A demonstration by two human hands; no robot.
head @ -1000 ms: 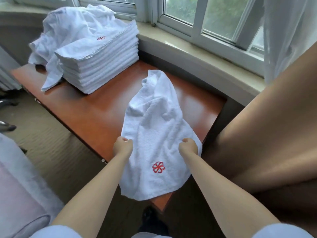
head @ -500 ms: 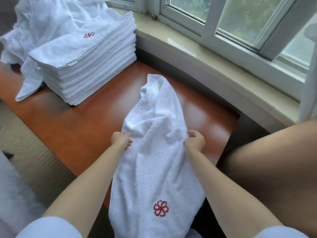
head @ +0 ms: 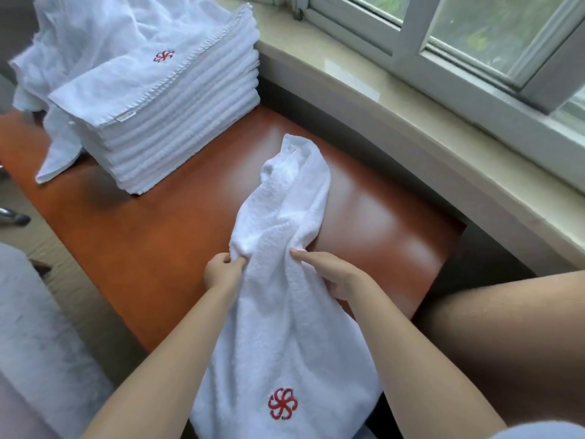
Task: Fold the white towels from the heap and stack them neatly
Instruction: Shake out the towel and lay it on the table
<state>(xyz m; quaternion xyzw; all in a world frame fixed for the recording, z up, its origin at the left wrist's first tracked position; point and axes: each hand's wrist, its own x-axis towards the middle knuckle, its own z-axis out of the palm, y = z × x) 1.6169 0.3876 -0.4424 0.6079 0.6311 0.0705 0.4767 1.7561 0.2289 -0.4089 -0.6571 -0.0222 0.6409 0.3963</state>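
Observation:
A white towel [head: 285,318] with a red flower emblem lies lengthwise over the near edge of the reddish wooden table [head: 152,236], its lower part hanging toward me. My left hand [head: 221,272] pinches its left edge and my right hand [head: 332,274] grips its right edge, bunching the cloth between them. The far end of the towel rests crumpled on the tabletop. A stack of folded white towels [head: 177,122] stands at the back left, and behind it lies the heap of unfolded white towels [head: 82,36].
A stone window sill [head: 411,122] and window frame run along the table's far right side. A brown curved surface [head: 506,343] rises at the right. Carpet and a pale upholstered piece [head: 31,343] lie at the left.
My hands have come closer together along the towel's edges, gathering it narrower. More of the towel hangs off the near edge, and the view has shifted nearer to the table.

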